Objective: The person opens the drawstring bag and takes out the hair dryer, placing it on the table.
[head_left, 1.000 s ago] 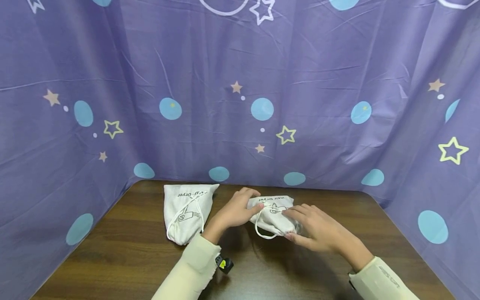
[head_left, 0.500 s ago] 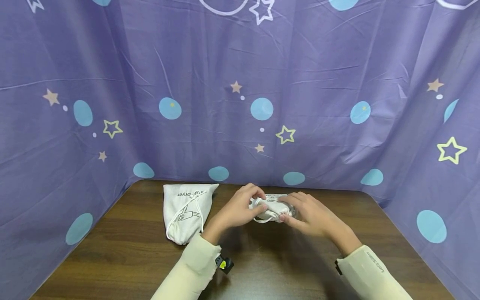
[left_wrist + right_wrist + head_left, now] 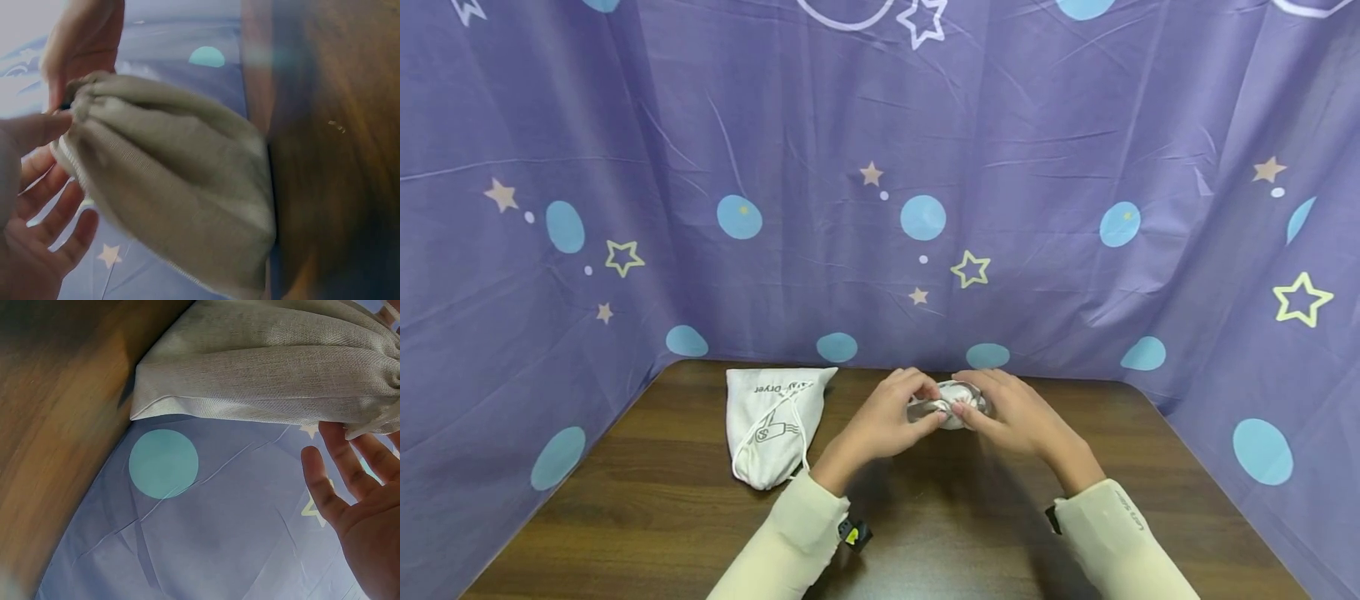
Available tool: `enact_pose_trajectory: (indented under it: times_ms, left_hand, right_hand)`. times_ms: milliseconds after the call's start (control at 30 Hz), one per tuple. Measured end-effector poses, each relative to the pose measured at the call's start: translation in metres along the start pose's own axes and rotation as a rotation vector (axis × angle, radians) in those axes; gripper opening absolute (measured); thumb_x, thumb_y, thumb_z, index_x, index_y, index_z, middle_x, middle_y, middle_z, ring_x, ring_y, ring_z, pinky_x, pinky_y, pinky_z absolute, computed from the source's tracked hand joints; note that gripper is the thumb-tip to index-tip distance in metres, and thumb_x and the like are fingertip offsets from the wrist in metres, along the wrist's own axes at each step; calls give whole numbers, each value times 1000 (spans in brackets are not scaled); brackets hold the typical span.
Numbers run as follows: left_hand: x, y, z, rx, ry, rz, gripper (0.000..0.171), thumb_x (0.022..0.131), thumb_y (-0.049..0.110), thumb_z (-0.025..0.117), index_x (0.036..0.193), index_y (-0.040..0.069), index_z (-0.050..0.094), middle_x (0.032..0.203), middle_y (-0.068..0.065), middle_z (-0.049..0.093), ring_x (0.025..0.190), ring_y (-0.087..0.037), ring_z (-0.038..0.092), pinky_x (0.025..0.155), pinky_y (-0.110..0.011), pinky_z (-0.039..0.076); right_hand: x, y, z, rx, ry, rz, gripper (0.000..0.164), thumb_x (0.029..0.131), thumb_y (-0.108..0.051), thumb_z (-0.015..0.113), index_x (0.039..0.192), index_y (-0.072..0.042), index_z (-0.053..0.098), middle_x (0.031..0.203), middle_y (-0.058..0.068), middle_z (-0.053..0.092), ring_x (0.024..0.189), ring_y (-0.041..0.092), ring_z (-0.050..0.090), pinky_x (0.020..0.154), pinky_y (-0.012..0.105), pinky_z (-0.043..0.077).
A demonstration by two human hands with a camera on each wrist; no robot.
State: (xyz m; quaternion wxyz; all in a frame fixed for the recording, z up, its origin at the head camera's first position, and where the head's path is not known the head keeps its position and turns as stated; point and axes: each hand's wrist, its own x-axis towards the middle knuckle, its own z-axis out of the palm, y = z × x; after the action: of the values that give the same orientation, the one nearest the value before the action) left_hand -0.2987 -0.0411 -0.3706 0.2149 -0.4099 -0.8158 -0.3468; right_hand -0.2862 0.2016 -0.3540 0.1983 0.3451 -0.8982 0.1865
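A whitish cloth drawstring bag (image 3: pixel 958 392) stands upright on the table between my two hands, its gathered mouth turned up toward me. My left hand (image 3: pixel 891 419) pinches the left side of the mouth between thumb and fingers. My right hand (image 3: pixel 1021 417) holds the right side, its thumb close to the left thumb. In the left wrist view the pleated cloth (image 3: pixel 181 169) hangs down to the tabletop. In the right wrist view the bag (image 3: pixel 262 381) shows a flat lower edge on the wood. What lies inside is hidden.
A second drawstring bag (image 3: pixel 775 425), printed with a hair dryer and the word Dryer, lies flat to the left of my left hand. The brown wooden table (image 3: pixel 940 517) ends at a purple curtain (image 3: pixel 850 208) with stars and dots.
The bag was lying tilted with its print showing; it has been raised upright, mouth up. My right hand has moved left and away from me, and both hands have come closer together.
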Motion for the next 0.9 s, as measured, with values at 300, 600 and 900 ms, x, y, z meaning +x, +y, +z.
enact_pose_trajectory:
  times_ms: [300,600,900]
  left_hand:
    - [0,3,8,106,128,-1,14,90,16,79,95,15,67,96,4,66,91,-19,56,80,-32,48]
    - [2,2,9,96,173,-55,12,90,15,78,95,14,67,94,3,64,90,-24,59,79,-33,48]
    - [1,5,9,101,164,-64,11,92,16,76,96,14,66,95,4,63,90,-19,56,78,-33,49]
  right_hand:
    - [2,-5,0,-29,74,1,51,99,-45,64,139,-14,60,131,7,65,118,24,62,94,50,50]
    - [0,-6,4,-80,280,-147,44,83,-33,83,112,-8,61,112,5,62,98,25,57,81,45,45]
    - [-1,-3,9,-82,383,-236,24,82,-13,84,94,-10,63,92,0,62,85,21,56,73,42,43]
